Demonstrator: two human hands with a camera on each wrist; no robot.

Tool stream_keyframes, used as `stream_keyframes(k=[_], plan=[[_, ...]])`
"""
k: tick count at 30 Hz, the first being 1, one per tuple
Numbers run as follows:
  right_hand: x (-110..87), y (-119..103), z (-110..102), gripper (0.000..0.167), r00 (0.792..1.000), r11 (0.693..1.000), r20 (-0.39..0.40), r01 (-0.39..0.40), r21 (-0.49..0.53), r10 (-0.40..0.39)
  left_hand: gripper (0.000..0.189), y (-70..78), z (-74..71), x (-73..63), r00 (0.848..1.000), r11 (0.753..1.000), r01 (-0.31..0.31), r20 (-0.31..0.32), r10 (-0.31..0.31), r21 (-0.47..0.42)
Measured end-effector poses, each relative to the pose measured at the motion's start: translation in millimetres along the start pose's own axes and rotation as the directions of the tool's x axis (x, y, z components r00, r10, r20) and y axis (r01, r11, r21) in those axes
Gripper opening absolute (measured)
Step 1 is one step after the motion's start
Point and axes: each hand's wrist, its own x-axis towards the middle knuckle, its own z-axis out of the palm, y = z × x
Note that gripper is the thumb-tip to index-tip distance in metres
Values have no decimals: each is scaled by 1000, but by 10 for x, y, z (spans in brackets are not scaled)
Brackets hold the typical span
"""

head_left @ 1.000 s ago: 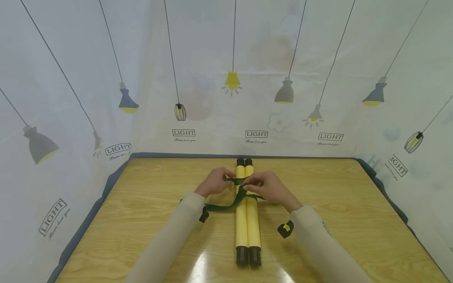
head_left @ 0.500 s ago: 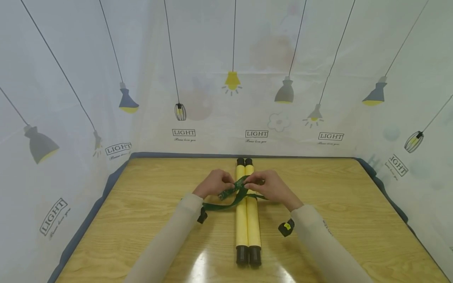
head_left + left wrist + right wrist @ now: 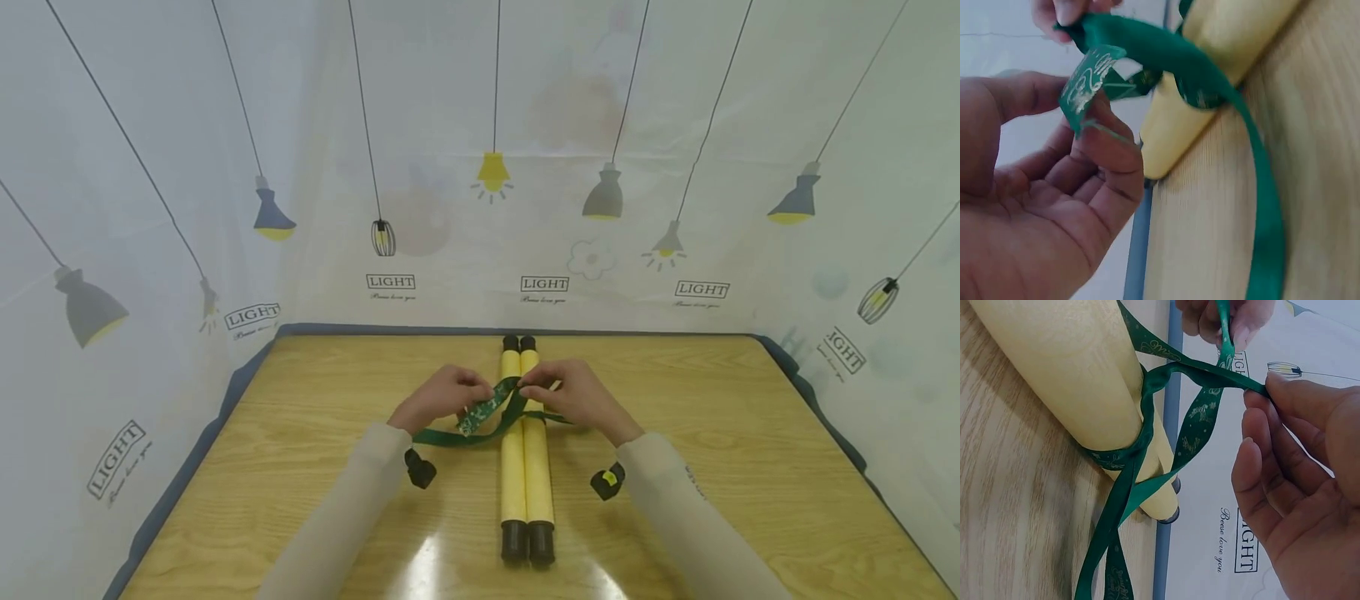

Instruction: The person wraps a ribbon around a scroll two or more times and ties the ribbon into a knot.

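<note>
Two pale yellow tubes (image 3: 513, 475) with dark end caps (image 3: 541, 542) lie side by side, lengthwise on the table. A green ribbon (image 3: 1110, 459) with pale printed lettering passes round them and crosses on top. My left hand (image 3: 442, 393) pinches a short printed length of this ribbon (image 3: 1088, 87) between thumb and forefinger, left of the tubes. Above the tubes, my right hand (image 3: 573, 393) pinches a folded part of the ribbon with thumb and fingertips. One ribbon tail (image 3: 450, 438) runs left beneath my left hand; another (image 3: 551, 417) goes right, beneath my right hand.
The wooden table (image 3: 315, 467) has a blue-grey edging (image 3: 225, 400) along its sides and back. White sheeting (image 3: 465, 108) printed with hanging lamps surrounds it. Small black devices (image 3: 420, 469) sit by both sleeves.
My left hand has shifted slightly left and down, pulling the short ribbon length out left of the tubes, its printed face now showing. The right hand stays nearly still; the tubes have not moved.
</note>
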Motion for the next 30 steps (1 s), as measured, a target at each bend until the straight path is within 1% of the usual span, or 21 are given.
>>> stream_keyframes(k=[2,5,7,8,11,16,20,23,26,28,30], plan=[[3,0,1,21,1000,1000,0,-3,3,3,24,-7,38,-49,1000,996,17,11,-16,-84],[12,-5,3,19,1000,1000,-4,-13,-7,13,27,-24,114,-115,999,978,46,29,-41,-202],[19,-3,3,18,1000,1000,-7,-8,-18,8,27,-27,181,-158,998,966,59,47,-49,-252],[23,-2,3,17,1000,1000,-9,-5,-21,5,27,-28,217,-177,997,963,66,56,-53,-260],[30,3,-1,14,1000,1000,-14,7,-28,-7,26,-10,335,-230,995,965,80,74,-64,-250],[33,7,-4,13,1000,1000,-12,13,-23,-13,22,85,542,-261,996,979,80,58,-71,-185],[29,-10,-7,14,1000,1000,-8,12,-14,-12,19,200,714,-274,997,985,59,58,-50,-163],[29,-15,-6,14,1000,1000,-8,15,-10,-15,20,275,854,-275,996,984,49,78,-36,-171],[30,-16,-6,14,1000,1000,-8,18,-12,-18,22,342,981,-269,996,987,30,93,-15,-158],[30,-17,-3,14,1000,1000,-10,19,-12,-19,23,375,1046,-259,994,989,13,108,3,-147],[32,-17,2,15,1000,1000,-10,23,-13,-23,24,398,1077,-254,991,993,-13,133,29,-115]])
